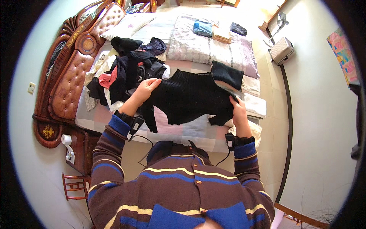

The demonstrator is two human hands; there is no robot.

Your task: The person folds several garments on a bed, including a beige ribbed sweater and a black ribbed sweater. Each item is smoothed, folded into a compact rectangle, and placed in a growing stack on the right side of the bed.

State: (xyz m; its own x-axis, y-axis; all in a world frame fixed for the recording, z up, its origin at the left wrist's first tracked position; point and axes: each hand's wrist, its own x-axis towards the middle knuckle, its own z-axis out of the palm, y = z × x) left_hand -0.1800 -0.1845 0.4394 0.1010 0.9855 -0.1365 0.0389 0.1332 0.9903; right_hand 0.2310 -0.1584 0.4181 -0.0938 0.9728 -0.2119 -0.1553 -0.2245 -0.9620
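A black ribbed knit sweater point(190, 95) is stretched out sideways between my two hands, above the near part of the bed. My left hand point(146, 91) pinches one side of it, and one sleeve dangles below that hand. My right hand point(239, 110) grips the opposite side, with another piece of black knit hanging beside it. Just beyond my right hand lies a folded dark garment point(227, 75). Close to my left hand is a loose heap of clothes point(127, 72) in black, white and coral.
The bed point(198, 131) has a brown tufted headboard point(72, 72) on the left. Folded clothes point(254, 105) line its right edge, and folded blue and tan pieces point(203, 28) lie on the far quilt point(190, 45). A suitcase point(282, 50) and a fan point(281, 19) stand by the right wall.
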